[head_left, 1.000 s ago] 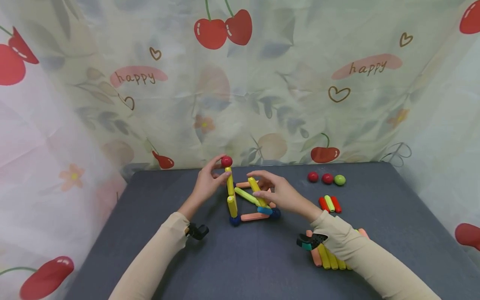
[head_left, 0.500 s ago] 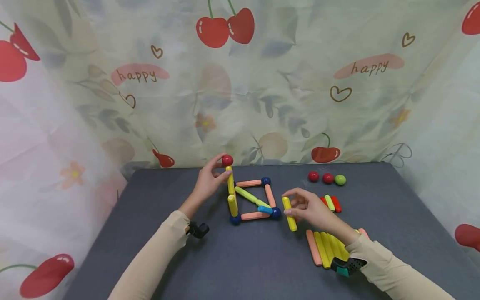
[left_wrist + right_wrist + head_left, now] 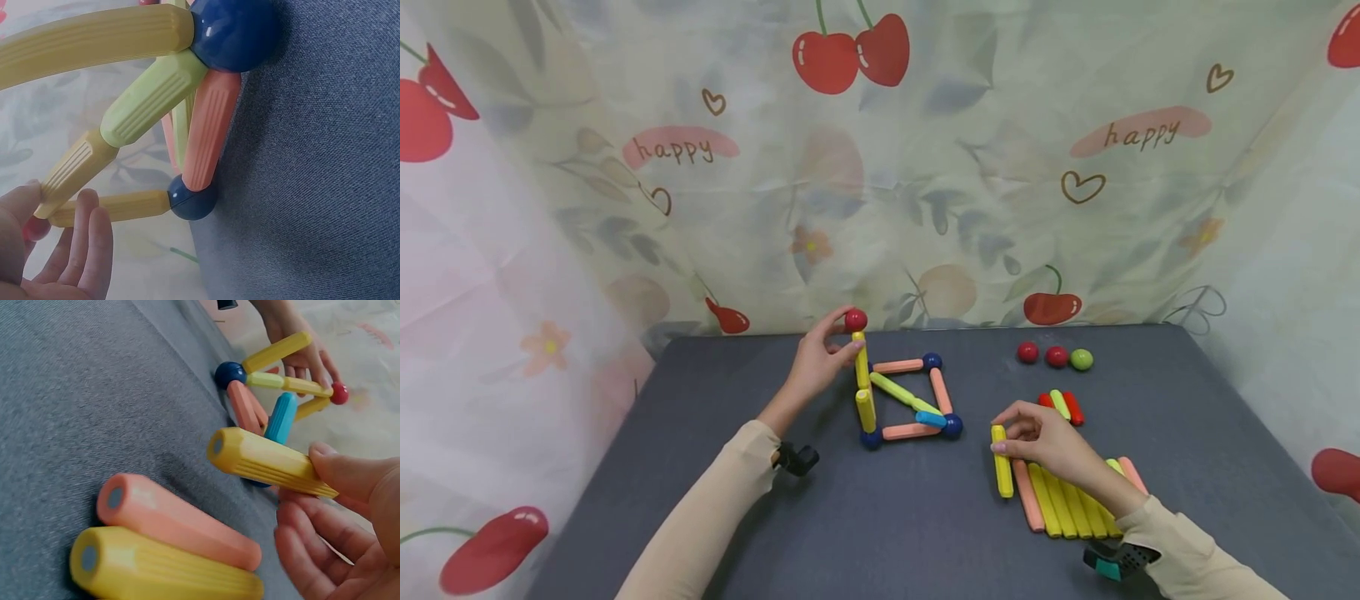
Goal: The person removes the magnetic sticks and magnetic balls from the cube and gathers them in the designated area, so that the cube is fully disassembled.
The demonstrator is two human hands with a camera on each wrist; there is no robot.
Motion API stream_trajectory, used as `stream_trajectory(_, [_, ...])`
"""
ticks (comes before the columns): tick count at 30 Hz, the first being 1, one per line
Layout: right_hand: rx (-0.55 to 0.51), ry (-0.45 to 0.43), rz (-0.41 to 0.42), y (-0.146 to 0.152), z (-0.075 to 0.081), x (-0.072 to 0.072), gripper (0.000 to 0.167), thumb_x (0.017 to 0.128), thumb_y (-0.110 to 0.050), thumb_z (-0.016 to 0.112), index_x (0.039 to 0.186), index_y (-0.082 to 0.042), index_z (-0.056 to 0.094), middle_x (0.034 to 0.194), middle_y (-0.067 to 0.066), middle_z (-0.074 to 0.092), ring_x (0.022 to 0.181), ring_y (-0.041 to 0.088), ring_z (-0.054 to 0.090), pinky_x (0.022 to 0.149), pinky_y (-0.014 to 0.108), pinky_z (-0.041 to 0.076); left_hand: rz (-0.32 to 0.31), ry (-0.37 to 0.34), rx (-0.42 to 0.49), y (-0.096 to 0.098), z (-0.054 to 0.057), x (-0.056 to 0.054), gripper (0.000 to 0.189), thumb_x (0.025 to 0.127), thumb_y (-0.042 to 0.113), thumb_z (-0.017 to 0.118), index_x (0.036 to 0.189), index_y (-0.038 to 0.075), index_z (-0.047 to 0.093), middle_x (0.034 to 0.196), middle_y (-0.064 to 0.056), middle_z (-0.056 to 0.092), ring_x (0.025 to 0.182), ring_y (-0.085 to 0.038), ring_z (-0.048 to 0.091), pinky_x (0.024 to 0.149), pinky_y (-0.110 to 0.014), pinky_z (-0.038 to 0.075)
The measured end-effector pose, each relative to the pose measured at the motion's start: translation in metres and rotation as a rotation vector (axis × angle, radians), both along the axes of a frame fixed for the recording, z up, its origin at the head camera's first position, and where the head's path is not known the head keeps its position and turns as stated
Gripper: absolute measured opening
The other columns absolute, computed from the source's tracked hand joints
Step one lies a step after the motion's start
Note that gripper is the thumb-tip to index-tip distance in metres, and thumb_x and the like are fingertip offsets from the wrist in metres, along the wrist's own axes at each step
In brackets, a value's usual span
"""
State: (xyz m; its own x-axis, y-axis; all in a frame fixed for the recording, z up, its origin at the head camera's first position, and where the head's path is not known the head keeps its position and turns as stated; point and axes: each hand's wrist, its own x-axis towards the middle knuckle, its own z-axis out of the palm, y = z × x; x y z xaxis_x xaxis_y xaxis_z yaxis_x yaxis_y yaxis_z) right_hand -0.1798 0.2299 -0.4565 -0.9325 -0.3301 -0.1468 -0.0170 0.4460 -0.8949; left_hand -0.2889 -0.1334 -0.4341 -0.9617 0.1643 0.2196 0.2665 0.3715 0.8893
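My left hand (image 3: 820,354) holds the top of a magnetic-rod structure, with its thumb on a yellow magnetic rod (image 3: 861,367) and index finger at the red ball (image 3: 855,320). Below, peach rods (image 3: 910,432) and dark blue balls (image 3: 952,427) form a square base. Another yellow rod (image 3: 866,412) rises from the front left ball, and a short blue rod (image 3: 282,417) sticks up from the front right one. My right hand (image 3: 1048,437) pinches a loose yellow magnetic rod (image 3: 269,461) between thumb and fingers, beside the row of rods and above the table.
A row of yellow rods (image 3: 1067,504) lies at front right, with a peach rod (image 3: 1028,497) at its near left end. Behind it are short red rods (image 3: 1073,408) and a light green one (image 3: 1060,405). Two red balls (image 3: 1057,357) and a green ball (image 3: 1081,359) sit farther back.
My right hand has drawn back from the structure, rightward and nearer, carrying the yellow magnetic rod to the left end of the row. My left hand stays at the red ball.
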Motion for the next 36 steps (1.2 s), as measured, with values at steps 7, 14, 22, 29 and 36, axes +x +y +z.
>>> stream_trajectory(7, [0.040,0.019,0.056,0.005,-0.008,0.003,0.038,0.082,-0.029,0.081,0.108,-0.005,0.068,0.094,0.011,0.072,0.080,0.018,0.067,0.067,0.027,0.057,0.005,-0.009,-0.007,0.000,0.000,-0.001,0.064,0.092,0.021,0.071,0.147,0.035,0.043,0.131,-0.015,0.062,0.083,-0.037,0.073,0.079,-0.053,0.060])
stream_trajectory(14, [0.112,0.037,0.075,0.011,-0.015,0.003,0.034,0.081,-0.031,0.081,0.105,-0.009,0.071,0.092,0.007,0.069,0.078,0.015,0.063,0.068,0.023,0.054,-0.003,-0.011,0.001,-0.001,0.000,-0.001,0.064,0.092,0.021,0.071,0.148,0.035,0.042,0.132,-0.016,0.062,0.085,-0.042,0.072,0.080,-0.056,0.059])
stream_trajectory(22, [0.203,0.046,0.089,0.015,-0.020,0.006,0.028,0.082,-0.034,0.081,0.101,-0.015,0.074,0.090,0.001,0.069,0.076,0.010,0.060,0.068,0.021,0.052,-0.005,-0.009,0.001,0.000,0.000,-0.001,0.064,0.092,0.021,0.071,0.148,0.035,0.043,0.132,-0.017,0.061,0.084,-0.039,0.073,0.080,-0.058,0.058])
stream_trajectory(29, [0.223,0.053,0.092,0.015,-0.022,0.007,0.027,0.080,-0.034,0.082,0.099,-0.016,0.074,0.092,-0.001,0.070,0.078,0.007,0.060,0.070,0.020,0.051,0.003,-0.009,-0.006,0.000,0.000,0.000,0.064,0.093,0.022,0.071,0.148,0.034,0.042,0.132,-0.017,0.062,0.084,-0.039,0.072,0.080,-0.058,0.058])
stream_trajectory(36, [0.219,0.058,0.104,0.012,-0.020,0.007,0.028,0.080,-0.032,0.083,0.099,-0.014,0.073,0.089,0.001,0.068,0.076,0.008,0.057,0.067,0.020,0.049,0.003,-0.007,-0.013,-0.001,-0.001,0.000,0.064,0.093,0.022,0.070,0.149,0.033,0.041,0.132,-0.017,0.062,0.086,-0.042,0.072,0.081,-0.057,0.058])
